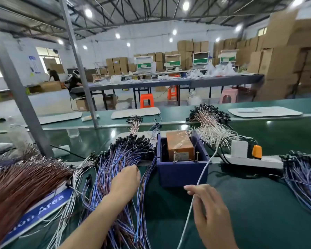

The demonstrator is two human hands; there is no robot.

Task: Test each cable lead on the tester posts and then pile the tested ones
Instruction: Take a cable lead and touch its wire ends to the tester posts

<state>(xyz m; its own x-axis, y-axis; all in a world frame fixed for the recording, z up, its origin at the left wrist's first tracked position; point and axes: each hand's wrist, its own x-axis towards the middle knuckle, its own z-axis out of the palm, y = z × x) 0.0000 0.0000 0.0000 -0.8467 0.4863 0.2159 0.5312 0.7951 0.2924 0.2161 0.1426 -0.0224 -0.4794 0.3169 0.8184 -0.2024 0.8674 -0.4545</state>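
Head view: left grip (pixel 126 180) burrows into blue leads (pixel 113 159) left of the tester (pixel 181 172), hold hidden. Right grip (pixel 210 212) slack, empty. Posts (pixel 174 156) bare; most testing likely remains.

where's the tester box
Head view, centre: the blue tester box sits between the blue-wire lead pile on its left and the white power strip on its right.

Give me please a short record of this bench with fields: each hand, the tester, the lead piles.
left hand: reaches into the blue leads left of the tester; grip hidden
right hand: fingers relaxed, at the white cable; contact unclear
tester: blue box, two posts upright, no lead on them
other piles: brown leads far left, second blue pile far right
power strip: right of the tester
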